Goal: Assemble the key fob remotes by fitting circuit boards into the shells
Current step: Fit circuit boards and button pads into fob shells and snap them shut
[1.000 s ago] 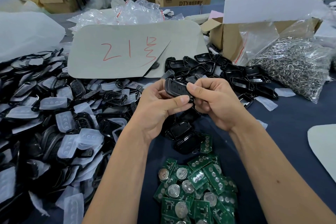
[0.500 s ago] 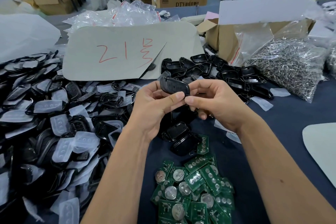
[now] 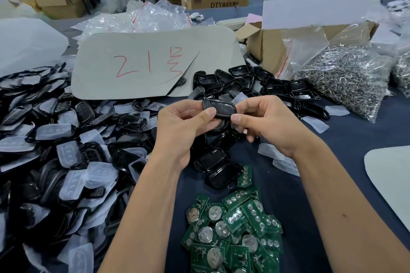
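While the left hand and right hand both pinched one black key fob above the shell pile, fingers hid its underside (seam unreadable). Circuit boards ran off frame bottom.

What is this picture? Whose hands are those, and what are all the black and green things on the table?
The camera sits on a person's head and looks down, so you see their own two arms, as if you were them. There is no machine here.

The left hand and the right hand pinch one black key fob between them, the kind of remote that unlocks a car.

On the dark blue table lie its parts. The green squares near the person are circuit boards, many with a round silver disc. The big heap on the left is black shells and cloudy button pads. More black shells lie behind the hands. On the right, a clear bag holds small metal rings.
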Demonstrator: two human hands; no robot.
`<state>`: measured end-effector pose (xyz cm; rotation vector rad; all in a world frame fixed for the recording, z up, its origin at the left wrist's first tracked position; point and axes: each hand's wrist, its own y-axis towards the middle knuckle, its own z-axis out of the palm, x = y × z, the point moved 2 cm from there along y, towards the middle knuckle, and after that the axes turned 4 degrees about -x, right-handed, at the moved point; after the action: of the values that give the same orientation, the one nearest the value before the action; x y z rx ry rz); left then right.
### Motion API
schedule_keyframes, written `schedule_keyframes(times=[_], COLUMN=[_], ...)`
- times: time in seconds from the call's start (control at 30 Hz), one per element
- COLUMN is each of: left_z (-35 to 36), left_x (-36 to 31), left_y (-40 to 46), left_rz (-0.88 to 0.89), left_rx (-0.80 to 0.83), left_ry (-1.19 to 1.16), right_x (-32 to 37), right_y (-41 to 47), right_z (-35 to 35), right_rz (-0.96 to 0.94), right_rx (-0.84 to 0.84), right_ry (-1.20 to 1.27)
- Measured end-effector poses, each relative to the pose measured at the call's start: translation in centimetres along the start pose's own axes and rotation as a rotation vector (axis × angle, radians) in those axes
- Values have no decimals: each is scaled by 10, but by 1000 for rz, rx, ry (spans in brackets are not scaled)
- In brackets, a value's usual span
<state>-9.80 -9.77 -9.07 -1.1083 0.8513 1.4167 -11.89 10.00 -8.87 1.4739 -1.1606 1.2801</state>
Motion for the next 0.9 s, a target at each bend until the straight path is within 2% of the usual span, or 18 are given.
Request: schedule_keyframes(times=[0.1,0.17,0.2,0.3,0.37,0.47,0.53,0.57,0.63,0.7,0.83,0.9], left_z=[7,20,30,71,103,134,138,139,135,122,88,67], left_x=[3,7,9,19,30,41,40,34,24,17,10,11], left_y=[-4,-8,-11,-19,-29,-43,-42,-39,-31,-21,-14,-12], left_rz=[1,-23,-38,-118,-209,-393,-445,-467,-517,-453,-232,-71], left_rx=[-51,-6,38,165,331,595,652,628,478,340,249,151], left_ry=[101,200,234,236,208,85,3,-59,-178,-212,-61,126], right_x=[11,29,41,76,92,104,103,101,96,90,79,71], right_y=[3,4,3,-6,-14,-19,-20,-19,-18,-15,-10,-7], right_z=[-4,-7,-5,7,17,21,15,12,5,1,-2,-3], right_rz=[-72,-179,-235,-405,-465,-472,-448,-434,-409,-387,-354,-309], right_rx=[-291,-515,-566,-513,-430,-312,-290,-299,-341,-382,-413,-435], right_ry=[-146,-216,-199,-164,-168,-145,-131,-129,-126,-131,-169,-203])
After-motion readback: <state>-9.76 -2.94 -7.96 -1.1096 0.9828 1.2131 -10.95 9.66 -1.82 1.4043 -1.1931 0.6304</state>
